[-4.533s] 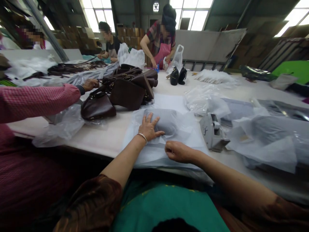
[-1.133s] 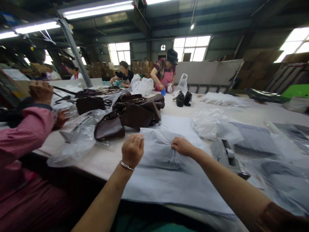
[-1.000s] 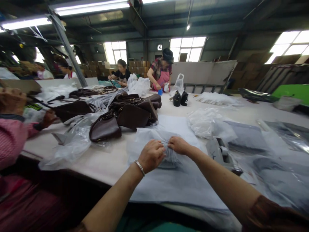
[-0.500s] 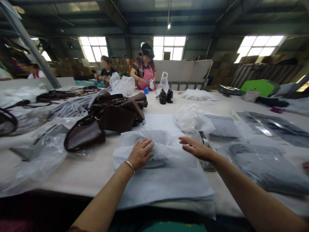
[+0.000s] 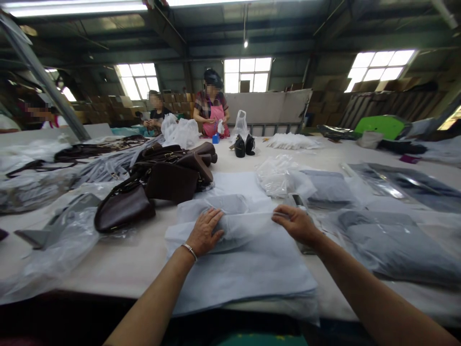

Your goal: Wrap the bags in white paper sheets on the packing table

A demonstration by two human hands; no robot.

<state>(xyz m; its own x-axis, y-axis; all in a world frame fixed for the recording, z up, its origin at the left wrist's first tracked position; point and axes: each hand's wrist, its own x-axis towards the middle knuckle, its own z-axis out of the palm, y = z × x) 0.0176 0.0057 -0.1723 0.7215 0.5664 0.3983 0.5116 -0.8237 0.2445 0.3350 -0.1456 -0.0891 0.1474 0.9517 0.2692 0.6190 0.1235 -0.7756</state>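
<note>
A soft bundle wrapped in pale tissue paper (image 5: 236,226) lies on a stack of pale blue-white sheets (image 5: 248,274) at the near table edge. My left hand (image 5: 204,232), a bangle on its wrist, presses flat on the left of the bundle with fingers spread. My right hand (image 5: 296,224) rests at the bundle's right end, fingers curled on the edge of the tissue. What the paper wraps is hidden.
A pile of dark brown handbags (image 5: 162,178) sits to the left, one lying in clear plastic. Bagged grey items (image 5: 392,240) and loose plastic bags (image 5: 277,175) lie to the right. Two small black bags (image 5: 243,145) stand farther back. Other people work at the table's far side.
My hands gathered the tissue at the bundle's top, then parted. My left hand now lies flat on it and my right hand has dropped onto its right end. The person on my left is out of view.
</note>
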